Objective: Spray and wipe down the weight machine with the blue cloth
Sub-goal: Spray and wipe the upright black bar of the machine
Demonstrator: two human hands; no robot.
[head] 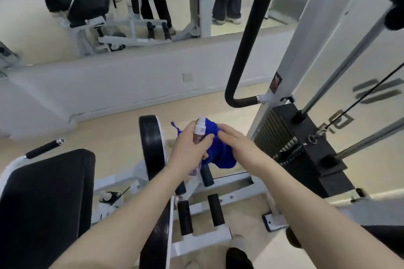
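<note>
My left hand [189, 148] grips a small clear spray bottle [199, 131] with a white nozzle, held upright in the middle of the view. My right hand [238, 141] lies with flat fingers on a bunched blue cloth [220, 155], right beside the bottle; whether it grips the cloth or only rests on it is unclear. Both hands hover over the white-framed weight machine [218, 197]. Its black padded seat [43, 199] sits at the lower left and a black upright pad [153, 146] stands just left of my hands.
The black weight stack [306, 148] with its cable and guide rods stands at right. A curved black handle bar [247, 50] rises above it. Black foot rollers [215, 209] lie below my arms. A wall mirror [131, 6] ahead reflects machines and standing people.
</note>
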